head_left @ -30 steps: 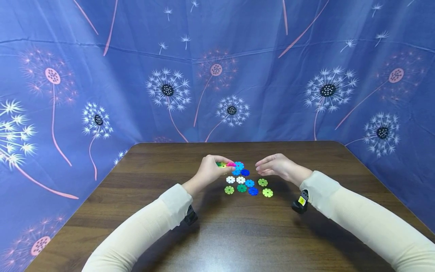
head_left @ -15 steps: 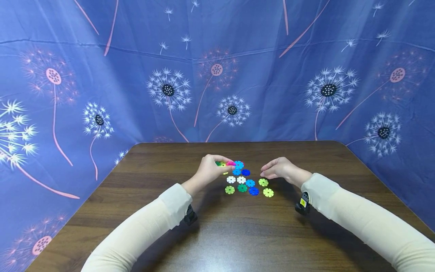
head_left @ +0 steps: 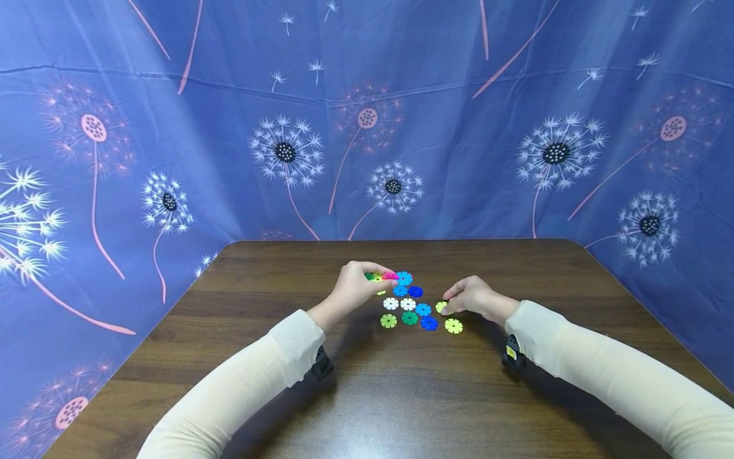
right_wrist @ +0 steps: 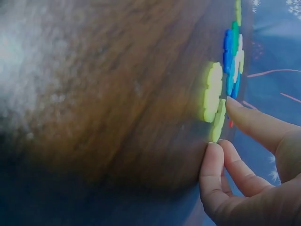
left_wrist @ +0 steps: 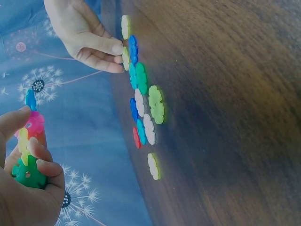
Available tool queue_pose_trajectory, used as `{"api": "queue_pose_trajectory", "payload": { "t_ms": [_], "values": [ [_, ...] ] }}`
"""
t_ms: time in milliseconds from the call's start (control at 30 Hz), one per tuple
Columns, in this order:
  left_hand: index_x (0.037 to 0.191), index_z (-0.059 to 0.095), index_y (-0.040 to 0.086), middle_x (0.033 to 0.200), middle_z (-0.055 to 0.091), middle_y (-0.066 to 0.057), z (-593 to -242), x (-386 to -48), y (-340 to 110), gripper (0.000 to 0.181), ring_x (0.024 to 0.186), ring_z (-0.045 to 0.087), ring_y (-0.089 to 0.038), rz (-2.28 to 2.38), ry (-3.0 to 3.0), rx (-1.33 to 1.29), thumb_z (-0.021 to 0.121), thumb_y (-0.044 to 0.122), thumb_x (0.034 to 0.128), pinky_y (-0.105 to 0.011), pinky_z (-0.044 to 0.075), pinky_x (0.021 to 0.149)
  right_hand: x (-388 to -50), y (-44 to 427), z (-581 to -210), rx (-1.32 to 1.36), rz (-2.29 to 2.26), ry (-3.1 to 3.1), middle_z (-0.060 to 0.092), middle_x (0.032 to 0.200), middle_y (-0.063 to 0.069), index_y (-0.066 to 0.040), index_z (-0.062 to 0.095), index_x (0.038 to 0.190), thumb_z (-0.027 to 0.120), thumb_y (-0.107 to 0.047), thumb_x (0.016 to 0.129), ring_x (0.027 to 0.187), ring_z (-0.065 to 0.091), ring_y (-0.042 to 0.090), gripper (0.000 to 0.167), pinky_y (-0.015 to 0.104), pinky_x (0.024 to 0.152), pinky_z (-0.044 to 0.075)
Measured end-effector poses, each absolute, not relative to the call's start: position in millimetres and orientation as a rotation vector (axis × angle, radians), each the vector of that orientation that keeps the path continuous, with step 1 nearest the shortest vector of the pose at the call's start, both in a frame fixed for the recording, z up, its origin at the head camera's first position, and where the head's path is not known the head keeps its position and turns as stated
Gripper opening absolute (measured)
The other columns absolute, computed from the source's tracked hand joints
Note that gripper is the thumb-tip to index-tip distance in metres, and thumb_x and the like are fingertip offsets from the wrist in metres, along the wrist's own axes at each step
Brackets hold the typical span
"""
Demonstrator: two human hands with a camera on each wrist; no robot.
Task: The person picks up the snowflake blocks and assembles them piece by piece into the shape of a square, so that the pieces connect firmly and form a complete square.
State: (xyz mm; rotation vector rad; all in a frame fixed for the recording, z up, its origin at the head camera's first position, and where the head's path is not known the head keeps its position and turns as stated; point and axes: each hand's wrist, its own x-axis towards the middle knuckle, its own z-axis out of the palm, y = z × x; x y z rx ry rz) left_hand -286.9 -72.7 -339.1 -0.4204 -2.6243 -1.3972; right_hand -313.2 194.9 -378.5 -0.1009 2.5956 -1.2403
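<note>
Above the table, the left hand [head_left: 354, 287] holds a joined chain of notched discs. In the left wrist view the chain runs from a green disc [left_wrist: 29, 173] through yellow and a pink disc [left_wrist: 35, 123] to a blue disc [left_wrist: 31, 100]. The right hand [head_left: 473, 298] is at a yellow-green disc [head_left: 441, 306] on the table. The right wrist view has its thumb and fingertips at opposite edges of that disc [right_wrist: 218, 123], pinching it. Another yellow-green disc [head_left: 453, 326] lies just nearer the camera.
Between the hands, loose discs lie on the brown table [head_left: 367, 389]: white [head_left: 390, 303], green [head_left: 410, 317], blue [head_left: 429, 323], yellow-green [head_left: 388, 320] and others. A blue cloth [head_left: 459, 127] with dandelion prints hangs behind the table.
The right hand has come down and toward the camera, from above the table to the yellow-green disc, its fingers closing in on it. The left hand has stayed nearly still with its chain.
</note>
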Motion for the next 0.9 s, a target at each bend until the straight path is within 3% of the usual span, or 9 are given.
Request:
{"api": "queue_pose_trajectory", "payload": {
  "t_ms": [167, 267, 433, 633, 900],
  "values": [
    [0.093, 0.079, 0.013, 0.089, 0.074, -0.006, -338.9, -287.0, -71.9, 0.021, 0.06, 0.049, -0.004, -1.399, -2.613, -0.433, 0.082, 0.025, 0.077, -0.019, 0.042, 0.051, -315.2, 193.1, -378.5, -0.084, -1.178, 2.644, 0.066, 0.089, 0.008, 0.002, 0.071, 0.101, 0.084, -0.01, 0.073, 0.079, 0.063, 0.02, 0.034, 0.039, 0.082, 0.053],
    [0.093, 0.079, 0.013, 0.088, 0.074, -0.005, -339.2, -286.6, -71.8, 0.021, 0.059, 0.05, -0.004, -1.409, -2.624, -0.417, 0.082, 0.026, 0.0769, -0.019, 0.042, 0.051, -315.8, 191.6, -378.5, -0.074, -1.137, 2.662, 0.066, 0.085, 0.004, 0.0, 0.072, 0.097, 0.084, -0.012, 0.072, 0.077, 0.062, 0.021, 0.031, 0.041, 0.083, 0.052],
    [0.093, 0.079, 0.014, 0.084, 0.073, -0.001, -340.8, -286.8, -72.0, 0.022, 0.058, 0.05, -0.003, -1.409, -2.638, -0.41, 0.082, 0.029, 0.0768, -0.019, 0.042, 0.05, -315.9, 190.7, -378.4, -0.067, -1.103, 2.67, 0.064, 0.084, 0.005, -0.001, 0.072, 0.097, 0.084, -0.012, 0.073, 0.078, 0.062, 0.021, 0.029, 0.043, 0.085, 0.05],
    [0.093, 0.079, 0.014, 0.085, 0.074, -0.001, -341.0, -286.8, -72.0, 0.022, 0.059, 0.051, -0.004, -1.419, -2.639, -0.41, 0.082, 0.028, 0.0771, -0.019, 0.042, 0.051, -314.5, 190.2, -378.1, -0.072, -1.13, 2.664, 0.063, 0.085, 0.006, 0.0, 0.068, 0.095, 0.083, -0.008, 0.073, 0.077, 0.06, 0.021, 0.028, 0.037, 0.078, 0.051],
    [0.093, 0.079, 0.015, 0.08, 0.072, -0.001, -339.9, -284.6, -71.1, 0.019, 0.06, 0.051, -0.005, -1.429, -2.64, -0.418, 0.082, 0.026, 0.078, -0.02, 0.043, 0.052, -316.3, 189.6, -377.0, -0.101, -1.115, 2.627, 0.061, 0.09, 0.007, 0.0, 0.068, 0.104, 0.081, -0.007, 0.074, 0.074, 0.057, 0.02, 0.033, 0.037, 0.078, 0.05]
  ]
}}
